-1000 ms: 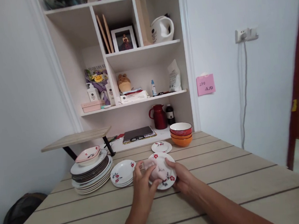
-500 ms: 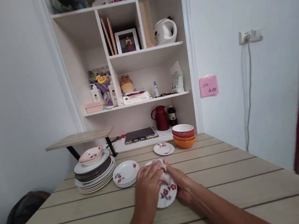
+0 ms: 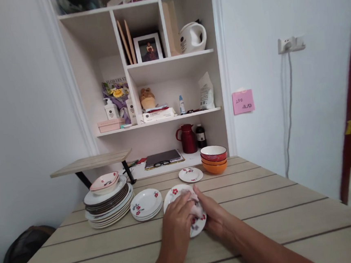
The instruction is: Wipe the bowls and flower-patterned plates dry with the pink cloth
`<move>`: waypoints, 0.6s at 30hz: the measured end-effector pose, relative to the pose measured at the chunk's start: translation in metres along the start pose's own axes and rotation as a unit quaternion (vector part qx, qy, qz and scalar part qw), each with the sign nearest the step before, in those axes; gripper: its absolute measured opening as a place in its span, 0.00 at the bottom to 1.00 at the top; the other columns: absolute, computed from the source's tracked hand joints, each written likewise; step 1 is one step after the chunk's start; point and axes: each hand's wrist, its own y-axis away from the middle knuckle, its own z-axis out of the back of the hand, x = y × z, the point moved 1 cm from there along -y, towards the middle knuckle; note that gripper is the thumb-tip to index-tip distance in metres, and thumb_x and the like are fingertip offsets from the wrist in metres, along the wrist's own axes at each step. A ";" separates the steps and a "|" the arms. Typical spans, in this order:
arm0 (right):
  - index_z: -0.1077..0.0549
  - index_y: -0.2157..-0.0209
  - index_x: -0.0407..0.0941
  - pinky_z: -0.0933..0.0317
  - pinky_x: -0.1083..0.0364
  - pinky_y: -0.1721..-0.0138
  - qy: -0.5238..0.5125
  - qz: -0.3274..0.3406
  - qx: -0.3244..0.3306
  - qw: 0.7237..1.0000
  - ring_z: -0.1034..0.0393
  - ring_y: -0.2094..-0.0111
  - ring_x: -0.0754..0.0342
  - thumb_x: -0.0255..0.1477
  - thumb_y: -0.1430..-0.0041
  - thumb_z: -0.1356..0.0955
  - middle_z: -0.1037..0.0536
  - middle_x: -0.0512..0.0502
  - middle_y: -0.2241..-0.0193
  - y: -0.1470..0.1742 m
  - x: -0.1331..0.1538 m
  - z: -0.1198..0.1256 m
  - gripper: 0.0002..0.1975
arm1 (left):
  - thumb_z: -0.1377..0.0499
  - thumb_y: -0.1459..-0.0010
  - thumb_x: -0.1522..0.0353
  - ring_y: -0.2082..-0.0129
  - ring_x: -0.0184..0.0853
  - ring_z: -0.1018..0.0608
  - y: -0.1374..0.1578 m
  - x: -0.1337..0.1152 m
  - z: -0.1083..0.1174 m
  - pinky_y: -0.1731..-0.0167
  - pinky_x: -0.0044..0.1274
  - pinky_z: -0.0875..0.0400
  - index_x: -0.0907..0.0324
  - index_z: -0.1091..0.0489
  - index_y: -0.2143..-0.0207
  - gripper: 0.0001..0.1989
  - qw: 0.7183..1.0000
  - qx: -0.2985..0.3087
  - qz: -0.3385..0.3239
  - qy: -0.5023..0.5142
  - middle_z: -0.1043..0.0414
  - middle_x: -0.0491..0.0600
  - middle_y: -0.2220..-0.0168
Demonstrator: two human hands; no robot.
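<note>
A white plate with red flowers (image 3: 169,196) is tilted up off the table between my two hands. My right hand (image 3: 212,212) grips its right edge, thumb on top. With my left hand (image 3: 177,218) I press a crumpled pale pink cloth (image 3: 197,208) against the plate's face; the fingers are bent over the cloth. Just left of my left hand lies a short stack of matching flowered plates (image 3: 146,203). Another small flowered plate (image 3: 190,174) lies flat beyond my hands.
At the left stands a tall stack of plates (image 3: 109,213) topped by pink-rimmed dishes (image 3: 104,182). Orange and red bowls (image 3: 214,161) are nested at the back right. Behind are a low wooden stand (image 3: 92,162), a dark laptop (image 3: 162,159) and a red jug (image 3: 188,139).
My left hand and the cloth have shifted slightly down and right across the plate, baring more of its upper left rim. My right hand keeps its hold.
</note>
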 end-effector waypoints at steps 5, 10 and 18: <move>0.25 0.56 0.36 0.29 0.50 0.62 -0.009 0.024 -0.003 1.000 0.21 0.70 0.47 0.46 0.35 0.37 0.16 0.37 0.69 0.001 -0.005 -0.006 0.26 | 0.42 0.43 0.78 0.47 0.44 0.24 0.001 0.009 0.004 0.47 0.42 0.32 0.53 0.28 0.49 0.21 0.994 -0.009 0.078 -0.070 0.27 0.53 0.44; 0.26 0.55 0.36 0.29 0.50 0.64 -0.031 0.053 -0.024 0.998 0.21 0.69 0.47 0.47 0.34 0.39 0.16 0.37 0.67 0.000 0.013 0.004 0.26 | 0.40 0.45 0.78 0.52 0.44 0.22 0.003 0.000 0.006 0.51 0.40 0.28 0.53 0.26 0.52 0.19 0.995 0.023 0.070 -0.060 0.25 0.51 0.47; 0.25 0.54 0.36 0.30 0.51 0.64 0.017 0.007 -0.018 1.000 0.22 0.69 0.47 0.49 0.37 0.37 0.17 0.37 0.69 0.004 -0.006 -0.006 0.29 | 0.42 0.45 0.79 0.47 0.43 0.25 0.001 0.001 -0.002 0.49 0.39 0.29 0.52 0.29 0.47 0.24 0.995 0.016 0.092 -0.024 0.28 0.51 0.44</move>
